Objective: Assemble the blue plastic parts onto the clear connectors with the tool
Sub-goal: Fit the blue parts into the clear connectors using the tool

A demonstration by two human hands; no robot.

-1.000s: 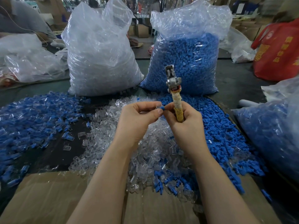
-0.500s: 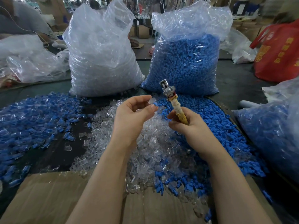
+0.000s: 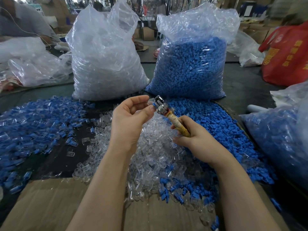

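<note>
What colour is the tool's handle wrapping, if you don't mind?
Cream to yellowish wrapping on the tool handle, seen in the head view.

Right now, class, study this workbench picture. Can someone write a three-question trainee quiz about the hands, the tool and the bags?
1. True or false: the right hand grips the tool by its wrapped handle.
2. What does the left hand pinch at the tool's metal head?
3. Which bag stands further left: A) the bag of clear connectors, B) the bag of blue parts?

Key: 1 true; 2 a small blue and clear piece; 3 A.
</note>
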